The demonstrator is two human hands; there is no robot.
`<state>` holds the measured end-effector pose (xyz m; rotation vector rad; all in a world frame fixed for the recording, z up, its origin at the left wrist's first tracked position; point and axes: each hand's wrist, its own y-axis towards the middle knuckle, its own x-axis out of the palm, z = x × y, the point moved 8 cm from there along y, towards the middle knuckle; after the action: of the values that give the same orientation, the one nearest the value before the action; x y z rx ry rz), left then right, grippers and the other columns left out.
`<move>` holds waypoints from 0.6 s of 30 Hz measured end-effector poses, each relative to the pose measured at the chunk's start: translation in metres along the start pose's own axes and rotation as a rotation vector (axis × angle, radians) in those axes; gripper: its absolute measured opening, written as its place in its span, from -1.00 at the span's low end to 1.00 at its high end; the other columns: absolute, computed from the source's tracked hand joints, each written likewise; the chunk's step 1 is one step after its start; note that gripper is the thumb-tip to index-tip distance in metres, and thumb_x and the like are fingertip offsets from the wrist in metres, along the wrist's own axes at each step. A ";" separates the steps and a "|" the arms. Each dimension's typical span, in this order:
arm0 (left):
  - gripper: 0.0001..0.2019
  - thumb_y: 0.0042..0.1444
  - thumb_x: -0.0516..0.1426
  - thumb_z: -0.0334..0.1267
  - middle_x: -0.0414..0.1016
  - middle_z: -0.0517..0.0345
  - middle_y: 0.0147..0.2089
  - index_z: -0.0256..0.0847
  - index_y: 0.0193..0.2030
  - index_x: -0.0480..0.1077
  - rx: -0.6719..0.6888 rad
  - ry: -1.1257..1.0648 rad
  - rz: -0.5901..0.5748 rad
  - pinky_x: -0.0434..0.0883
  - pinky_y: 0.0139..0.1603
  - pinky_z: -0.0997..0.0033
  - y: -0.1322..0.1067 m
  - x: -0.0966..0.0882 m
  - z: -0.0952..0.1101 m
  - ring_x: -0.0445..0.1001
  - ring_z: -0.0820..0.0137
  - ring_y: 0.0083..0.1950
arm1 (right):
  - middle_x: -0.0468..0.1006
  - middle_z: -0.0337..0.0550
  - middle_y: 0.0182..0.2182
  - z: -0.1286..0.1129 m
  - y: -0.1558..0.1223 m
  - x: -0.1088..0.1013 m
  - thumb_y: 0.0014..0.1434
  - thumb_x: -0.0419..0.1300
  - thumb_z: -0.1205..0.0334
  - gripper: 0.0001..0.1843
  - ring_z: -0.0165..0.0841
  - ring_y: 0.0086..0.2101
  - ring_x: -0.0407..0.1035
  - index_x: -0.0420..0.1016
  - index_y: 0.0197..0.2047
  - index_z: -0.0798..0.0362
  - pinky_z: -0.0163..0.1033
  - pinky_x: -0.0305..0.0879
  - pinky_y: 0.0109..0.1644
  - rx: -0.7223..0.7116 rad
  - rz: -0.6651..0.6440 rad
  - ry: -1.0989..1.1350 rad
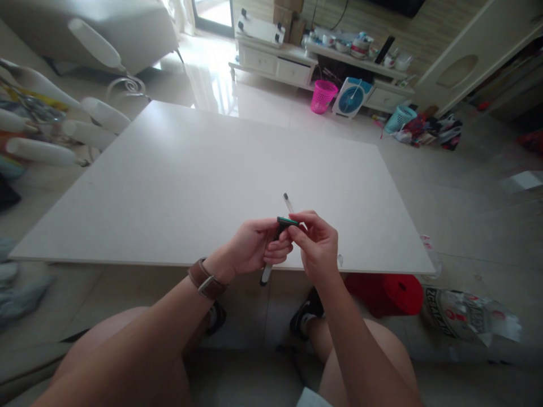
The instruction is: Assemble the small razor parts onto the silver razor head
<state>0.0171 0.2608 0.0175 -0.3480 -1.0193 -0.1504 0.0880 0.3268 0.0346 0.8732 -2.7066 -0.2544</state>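
My left hand (254, 246) is curled around the handle of a razor (275, 240) with a black and white handle sticking out below the fist. My right hand (316, 243) pinches the razor's green head at the top. Both hands hover over the near edge of a white table (190, 181). A thin clear pen-like stick (288, 202) lies on the table just beyond my fingers. A brown watch strap (206, 278) is on my left wrist.
A red stool (388, 294) and a crumpled printed plastic bag (464, 319) lie on the floor at right. White chair rails (63, 130) stand at left. Far back are a pink basket (322, 96), a blue fan (351, 97) and a white cabinet (275, 62).
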 end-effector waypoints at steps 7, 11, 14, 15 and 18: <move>-0.60 0.33 -0.06 -0.31 -0.02 0.30 -0.66 -0.29 -0.53 0.34 -0.060 -0.102 -0.037 0.14 -0.68 0.69 -0.001 0.004 -0.006 -0.06 0.56 -0.64 | 0.52 -0.24 -0.26 -0.012 -0.004 0.000 0.21 0.40 0.28 -0.91 -0.38 -0.31 0.50 0.68 -0.20 -0.09 -0.18 0.40 -0.22 -0.051 0.013 -0.105; -0.58 0.34 -0.09 -0.30 -0.02 0.29 -0.68 -0.29 -0.54 0.35 -0.066 -0.102 -0.044 0.12 -0.70 0.68 0.000 0.004 -0.008 -0.08 0.55 -0.66 | 0.51 -0.25 -0.26 -0.010 -0.004 0.001 0.20 0.37 0.30 -0.92 -0.38 -0.29 0.50 0.64 -0.21 -0.06 -0.19 0.39 -0.19 -0.034 0.011 -0.136; -0.59 0.32 -0.08 -0.30 -0.08 0.33 -0.69 -0.27 -0.56 0.32 -0.063 -0.103 -0.027 0.06 -0.71 0.69 0.001 0.001 -0.010 -0.14 0.56 -0.66 | 0.51 -0.23 -0.24 -0.010 -0.004 0.003 0.21 0.35 0.29 -0.92 -0.36 -0.25 0.50 0.63 -0.20 -0.06 -0.18 0.40 -0.19 -0.024 -0.005 -0.165; -0.60 0.30 -0.06 -0.30 -0.11 0.34 -0.70 -0.26 -0.57 0.29 -0.062 -0.101 -0.020 0.04 -0.71 0.69 0.001 0.000 -0.011 -0.17 0.57 -0.66 | 0.51 -0.22 -0.24 -0.012 -0.004 0.004 0.21 0.34 0.31 -0.91 -0.35 -0.25 0.50 0.63 -0.21 -0.05 -0.17 0.40 -0.19 -0.037 -0.007 -0.175; -0.63 0.25 -0.01 -0.28 -0.17 0.37 -0.71 -0.23 -0.62 0.22 -0.046 -0.072 -0.006 -0.02 -0.71 0.66 0.002 0.000 -0.012 -0.22 0.58 -0.67 | 0.51 -0.24 -0.27 -0.025 -0.006 0.009 0.18 0.32 0.42 -0.83 -0.35 -0.24 0.45 0.63 -0.22 -0.07 -0.17 0.39 -0.17 -0.130 -0.021 -0.207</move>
<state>0.0268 0.2586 0.0113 -0.3943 -1.0896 -0.1674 0.0923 0.3152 0.0586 0.8815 -2.8304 -0.5463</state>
